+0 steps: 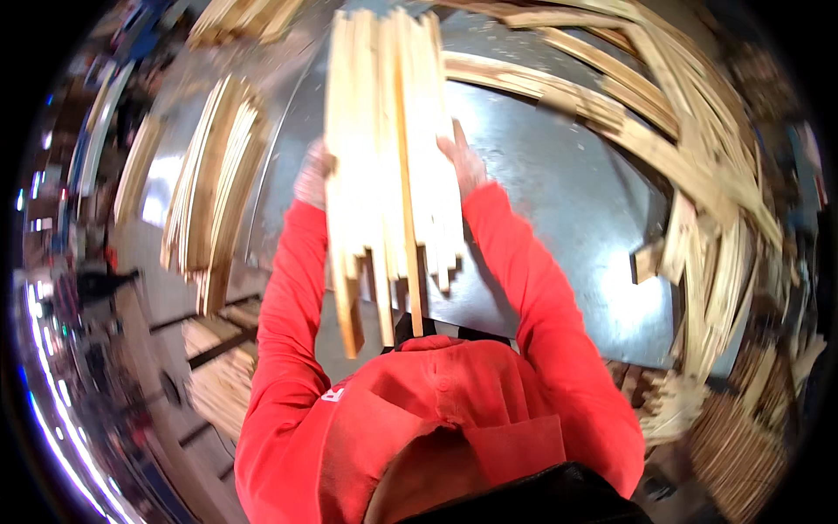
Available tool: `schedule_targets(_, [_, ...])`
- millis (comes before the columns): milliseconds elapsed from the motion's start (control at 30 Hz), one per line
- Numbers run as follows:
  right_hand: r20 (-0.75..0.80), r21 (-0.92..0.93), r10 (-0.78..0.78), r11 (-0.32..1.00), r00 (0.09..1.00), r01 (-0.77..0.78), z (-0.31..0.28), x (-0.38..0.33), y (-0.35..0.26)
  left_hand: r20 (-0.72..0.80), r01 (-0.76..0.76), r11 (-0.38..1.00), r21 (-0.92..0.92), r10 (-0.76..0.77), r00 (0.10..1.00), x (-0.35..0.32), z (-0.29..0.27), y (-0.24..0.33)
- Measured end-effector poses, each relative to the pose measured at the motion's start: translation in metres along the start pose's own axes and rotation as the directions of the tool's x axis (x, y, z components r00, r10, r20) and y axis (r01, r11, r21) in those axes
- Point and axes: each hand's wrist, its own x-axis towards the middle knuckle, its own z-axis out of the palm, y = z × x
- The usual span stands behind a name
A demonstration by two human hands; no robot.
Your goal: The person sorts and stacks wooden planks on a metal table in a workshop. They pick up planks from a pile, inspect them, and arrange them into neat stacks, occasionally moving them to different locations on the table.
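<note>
While I watch from afar through the head camera, the bundle of wooden strips (384,131) fills the twelve o'clock part of my view, its long strips running nearly straight away from the body. My left hand (312,175) presses against its nine o'clock side and my right hand (467,164) against its three o'clock side, so the strips are squeezed between them. Both sets of fingers are partly hidden behind the wood, and I cannot tell how far they wrap underneath.

Toward six o'clock the ends are ragged, several strips poking out well beyond the rest. I judge each strip light and stiff, but the whole bundle fairly heavy. Smooth faces could let the inner pieces slide lengthwise, and rough edges may splinter. I would take hold of the outer sides around mid-length, with firm inward pressure and support below.

Glare washes out much of the top surface. Under and beyond the bundle lies a grey metal bench (567,218); I cannot make out whether the wood touches it. Another stack of strips (218,175) sits toward ten o'clock, and a tangled heap of boards (690,131) spreads around two o'clock.
</note>
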Motion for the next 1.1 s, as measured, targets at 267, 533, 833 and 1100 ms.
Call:
schedule_targets(267, [-0.265,-0.105,0.318,0.929,0.910,-0.355,0.054,-0.051,0.078,-0.480,0.515,0.168,0.841,-0.210,0.852,-0.087,-0.063,-0.030])
schedule_targets(533, [-0.188,-0.634,0.319,0.683,0.929,-0.363,0.151,-0.027,0.113,-0.749,0.755,0.031,0.655,-0.109,0.654,-0.110,-0.109,0.047])
schedule_targets(833, [-0.193,-0.808,0.503,0.406,0.843,-0.427,0.278,-0.008,0.160,-0.755,0.472,0.662,0.581,0.223,0.616,-0.208,-0.164,0.190])
schedule_targets(1100, [0.219,-0.774,0.648,0.571,0.729,-0.275,0.224,-0.011,0.177,-0.740,0.335,0.670,0.663,0.517,0.430,-0.262,-0.153,0.264])
